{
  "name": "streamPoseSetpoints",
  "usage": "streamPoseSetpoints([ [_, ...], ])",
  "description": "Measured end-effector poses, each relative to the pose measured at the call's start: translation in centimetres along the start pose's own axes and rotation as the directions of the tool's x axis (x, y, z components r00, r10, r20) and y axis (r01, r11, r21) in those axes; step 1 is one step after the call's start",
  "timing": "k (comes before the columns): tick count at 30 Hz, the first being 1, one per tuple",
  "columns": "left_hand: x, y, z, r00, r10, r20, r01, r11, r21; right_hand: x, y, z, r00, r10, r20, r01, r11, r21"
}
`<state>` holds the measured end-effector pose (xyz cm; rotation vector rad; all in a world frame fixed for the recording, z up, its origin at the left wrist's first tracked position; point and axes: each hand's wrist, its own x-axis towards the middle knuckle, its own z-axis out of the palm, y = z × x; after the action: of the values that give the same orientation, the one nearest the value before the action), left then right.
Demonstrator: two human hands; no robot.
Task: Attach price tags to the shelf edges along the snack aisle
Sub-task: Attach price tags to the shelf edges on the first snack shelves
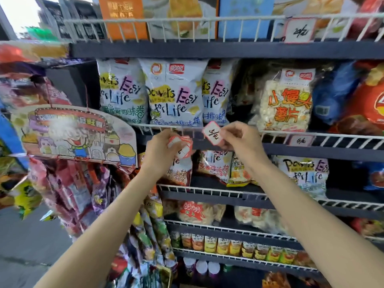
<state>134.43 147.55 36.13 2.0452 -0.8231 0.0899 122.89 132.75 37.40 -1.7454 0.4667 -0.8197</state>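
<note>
Both bare forearms reach up from the near edge. The left hand grips a fanned stack of blank tags, partly hidden by its fingers. The right hand pinches a red-bordered white price tag, its handwriting hard to read, against the wire shelf edge below the snack bags.

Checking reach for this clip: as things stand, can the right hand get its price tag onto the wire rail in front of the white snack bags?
Probably yes. The right hand pinches the price tag right in front of the wire rail, with nothing between them. The left hand, holding the spare tags, sits lower and to the side.
</note>
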Motion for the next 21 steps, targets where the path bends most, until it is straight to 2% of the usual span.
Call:
streamPoseSetpoints([
  [4, 1.2, -1.8, 0.2, 0.998, -0.031, 0.063, 0.033, 0.999, -0.027, 0.7, 0.4, 0.8, 0.993, -0.084, -0.085, 0.07, 0.985, -0.159],
  [10, 2.4, -2.2, 1.4, 0.981, -0.067, 0.181, 0.085, 0.992, -0.09, 1.4, 0.6, 2.3, 0.975, -0.22, -0.042, 0.193, 0.92, -0.341],
  [15, 2.5, -2.5, 1.8, 0.97, -0.006, 0.243, 0.049, 0.984, -0.169, 2.0, 1.1, 2.8, 0.965, -0.249, -0.084, 0.194, 0.891, -0.411],
  [21, 2.4, -2.7, 1.9, 0.965, -0.021, 0.262, 0.084, 0.969, -0.231, 2.4, 0.8, 3.2, 0.937, -0.305, -0.169, 0.22, 0.892, -0.395],
])
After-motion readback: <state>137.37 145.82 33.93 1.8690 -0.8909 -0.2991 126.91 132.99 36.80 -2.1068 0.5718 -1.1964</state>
